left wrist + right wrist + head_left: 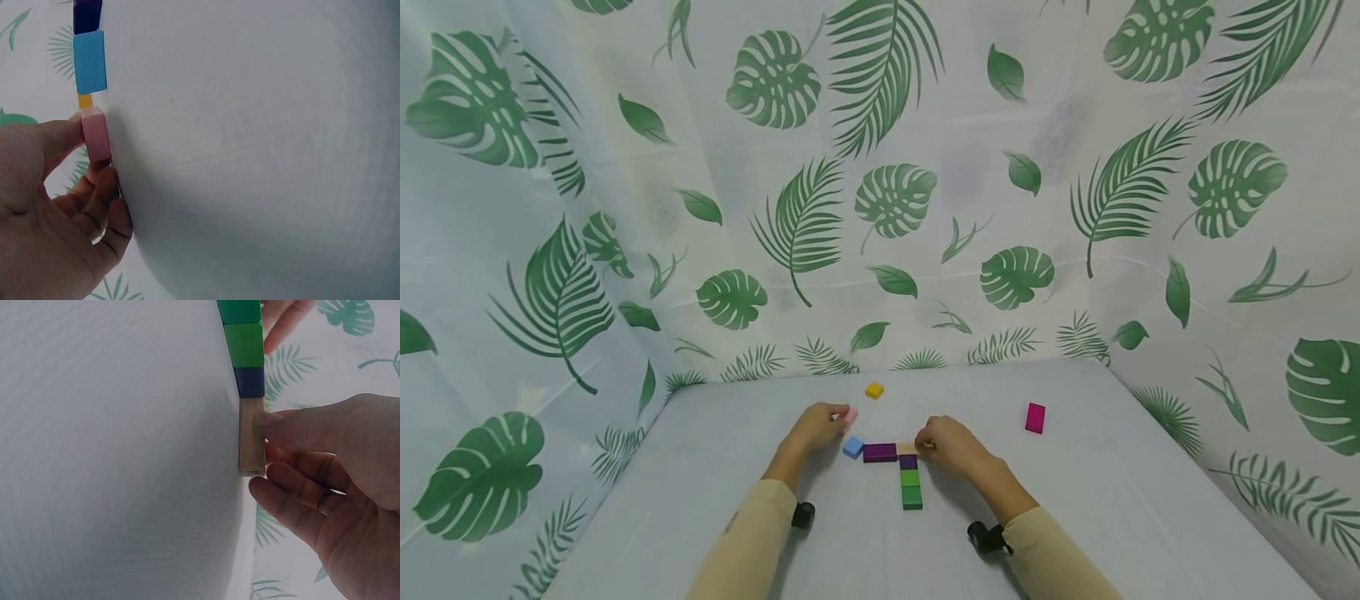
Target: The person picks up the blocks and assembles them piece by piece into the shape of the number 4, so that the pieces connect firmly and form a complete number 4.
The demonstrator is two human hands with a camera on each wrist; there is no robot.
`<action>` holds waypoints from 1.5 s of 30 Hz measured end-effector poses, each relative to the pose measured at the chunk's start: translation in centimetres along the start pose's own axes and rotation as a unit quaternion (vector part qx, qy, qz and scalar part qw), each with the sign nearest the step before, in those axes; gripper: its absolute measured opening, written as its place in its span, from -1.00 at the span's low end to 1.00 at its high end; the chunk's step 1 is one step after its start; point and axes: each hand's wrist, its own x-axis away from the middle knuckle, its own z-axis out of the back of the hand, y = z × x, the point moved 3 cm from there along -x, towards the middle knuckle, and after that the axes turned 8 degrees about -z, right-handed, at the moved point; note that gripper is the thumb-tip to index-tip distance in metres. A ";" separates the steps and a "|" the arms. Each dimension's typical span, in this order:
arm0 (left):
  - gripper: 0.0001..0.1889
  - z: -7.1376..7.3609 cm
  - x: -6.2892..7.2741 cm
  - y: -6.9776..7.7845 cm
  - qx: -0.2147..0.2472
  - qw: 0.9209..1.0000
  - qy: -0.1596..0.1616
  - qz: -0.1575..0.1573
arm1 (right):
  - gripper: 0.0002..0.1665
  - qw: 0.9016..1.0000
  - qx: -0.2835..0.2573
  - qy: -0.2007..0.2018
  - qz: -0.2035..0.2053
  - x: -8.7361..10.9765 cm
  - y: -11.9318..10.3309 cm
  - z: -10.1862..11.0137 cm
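My left hand [817, 427] pinches a pink block [96, 134] between thumb and fingers, close over the table. Beside it lies a light blue block [853, 447], its corner right at the end of a purple block [880, 452]. My right hand [951, 446] grips a plain wooden block [252, 434], thumb on one side and fingertips at its far end. This wooden block lies in line with the purple one. From below it, a dark blue block [908, 462], a light green block [910, 478] and a darker green block [912, 498] run toward me in a column.
A yellow block [874, 390] lies farther back on the white table [737, 483], and a magenta block [1035, 418] lies off to the right. Behind and at both sides hangs a white cloth [955, 142] printed with green leaves.
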 end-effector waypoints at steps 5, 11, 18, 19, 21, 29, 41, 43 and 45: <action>-0.59 -0.2 -0.2 0.2 -0.009 1.000 -0.009 0.003 | -0.89 1.000 -0.002 0.000 -0.009 0.0 0.0 0.1; -0.59 -0.5 -0.6 0.4 -0.012 1.000 -0.013 -0.011 | -0.89 1.000 -0.001 0.000 -0.007 0.0 0.0 0.1; -0.58 -0.7 -0.7 0.7 -0.012 1.000 -0.013 -0.025 | -0.90 1.000 -0.006 -0.004 0.001 -0.1 0.1 0.3; -0.59 -0.7 -0.7 0.8 -0.012 0.999 -0.014 -0.028 | -0.90 1.000 -0.006 -0.003 0.004 0.0 0.0 0.3; -0.59 -0.7 -0.5 1.0 -0.008 1.000 -0.015 -0.026 | -0.90 1.000 -0.003 -0.002 0.008 0.0 0.1 0.3; -0.59 -1.2 -0.5 1.2 0.004 1.000 -0.025 -0.004 | -0.90 1.000 0.001 0.000 0.016 -0.1 0.1 0.3; -0.59 -1.2 -0.3 1.6 -0.001 0.999 -0.028 -0.016 | -0.90 1.000 -0.001 -0.002 0.012 0.1 0.0 0.2; -0.59 -1.2 -0.2 1.6 -0.002 0.999 -0.028 -0.020 | -0.90 1.000 0.000 0.000 0.011 0.2 0.0 0.2; -0.59 -1.2 -0.2 1.7 -0.001 0.999 -0.027 -0.023 | -0.90 1.000 0.001 -0.001 0.008 0.2 0.0 0.1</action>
